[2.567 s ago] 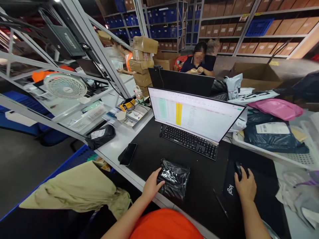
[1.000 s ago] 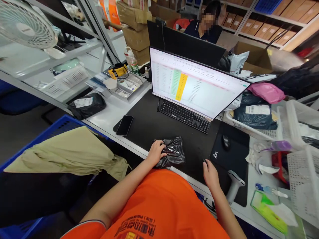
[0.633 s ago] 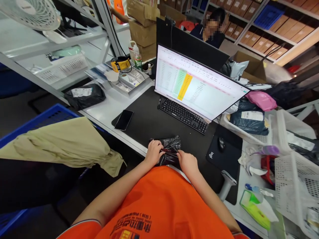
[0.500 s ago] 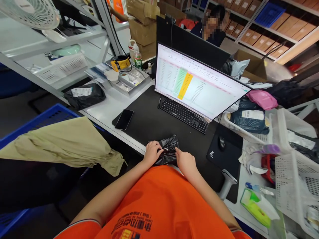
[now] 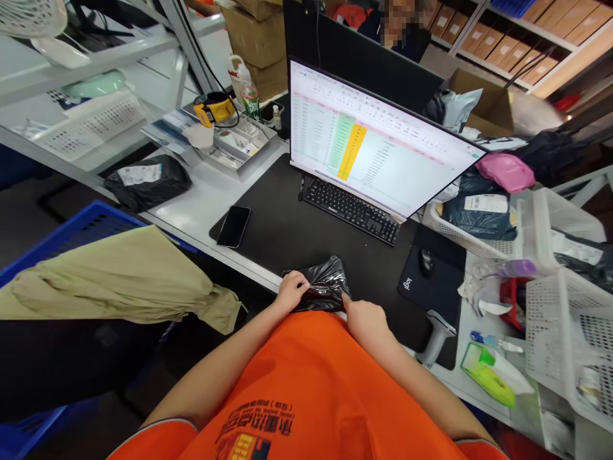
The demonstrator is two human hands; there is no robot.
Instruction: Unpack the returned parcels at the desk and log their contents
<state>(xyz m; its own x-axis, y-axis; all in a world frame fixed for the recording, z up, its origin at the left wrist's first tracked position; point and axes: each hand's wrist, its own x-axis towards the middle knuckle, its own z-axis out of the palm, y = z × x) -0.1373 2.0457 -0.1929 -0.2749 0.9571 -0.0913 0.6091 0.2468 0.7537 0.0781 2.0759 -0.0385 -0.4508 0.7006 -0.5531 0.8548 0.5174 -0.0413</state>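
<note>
A shiny black plastic mailer bag (image 5: 328, 281) lies crumpled at the front edge of the black desk mat, close against my orange shirt. My left hand (image 5: 291, 291) is closed on the bag's left side, thumb and fingers pinching the film. At the right end, my right hand (image 5: 364, 319) grips the bag's edge with curled fingers, its thumb or forefinger pointing along the plastic. What the bag contains, if anything, is hidden. Beyond it sits a black keyboard (image 5: 352, 209) under the lit monitor (image 5: 373, 144). A dark phone (image 5: 234, 225) rests left of the bag.
To the right are a mouse (image 5: 426, 260), a handheld scanner (image 5: 437, 338), a green tissue pack (image 5: 491, 377) and white baskets (image 5: 550, 332). A wrapped black parcel (image 5: 148, 182) and a grey tray (image 5: 244, 147) stand left. Khaki cloth (image 5: 119, 281) hangs over a blue crate. Another person sits behind the monitor.
My right hand has shifted slightly right and down, and the bag looks more spread between my hands. My left hand still holds its side. The camera view has tilted down a little.
</note>
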